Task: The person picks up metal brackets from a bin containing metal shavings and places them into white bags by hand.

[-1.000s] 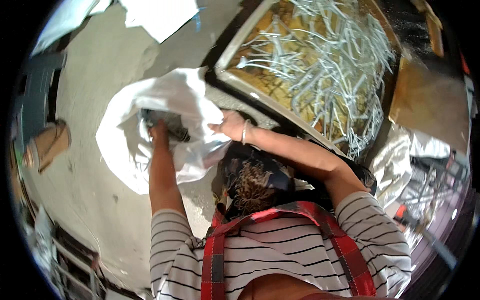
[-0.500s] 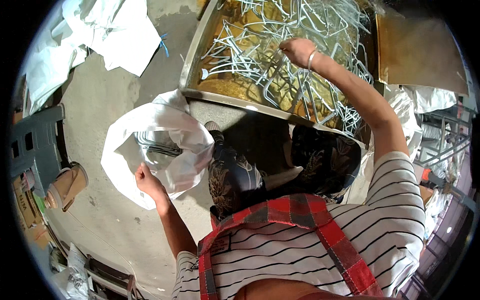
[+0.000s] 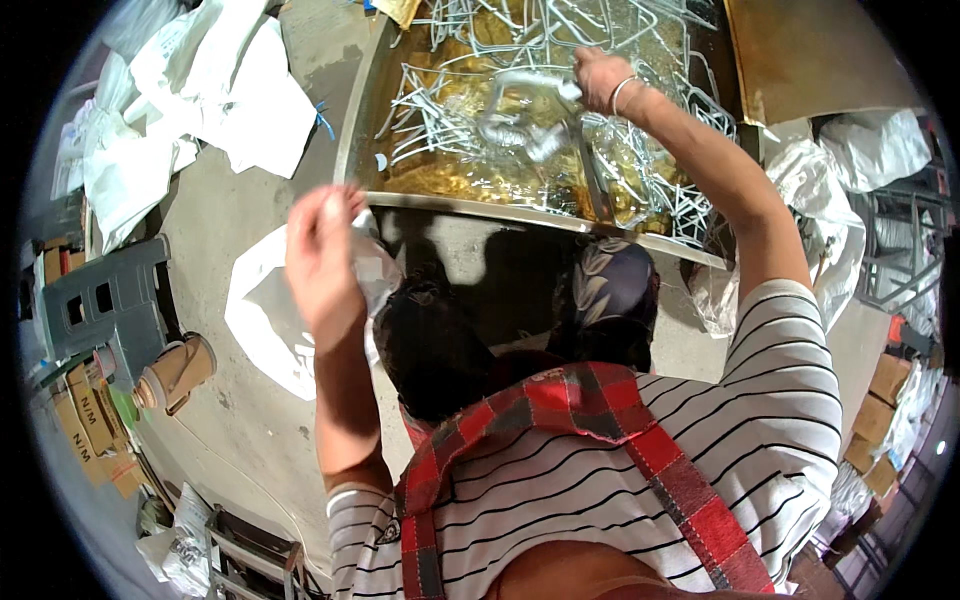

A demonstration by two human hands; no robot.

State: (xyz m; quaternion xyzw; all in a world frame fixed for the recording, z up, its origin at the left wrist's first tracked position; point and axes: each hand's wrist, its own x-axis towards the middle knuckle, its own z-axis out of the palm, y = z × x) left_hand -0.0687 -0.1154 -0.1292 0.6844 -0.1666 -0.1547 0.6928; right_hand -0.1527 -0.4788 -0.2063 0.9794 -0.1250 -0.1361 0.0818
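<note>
"Where are the pale-grey, bent, wire-like rods?"

"Jumbled in this shallow, metal-rimmed, yellow-brown tray! My right hand is over them, fingers curled, round what I can't tell."

"And your left hand?"

"Just up from the white plastic bag, nearer the tray now; fingers bunched, grip unclear!"

Dark printed lettering stands on the brown cardboard boxes at the left.

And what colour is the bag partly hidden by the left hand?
The bag is plain white; it shows best in the head view.
</note>
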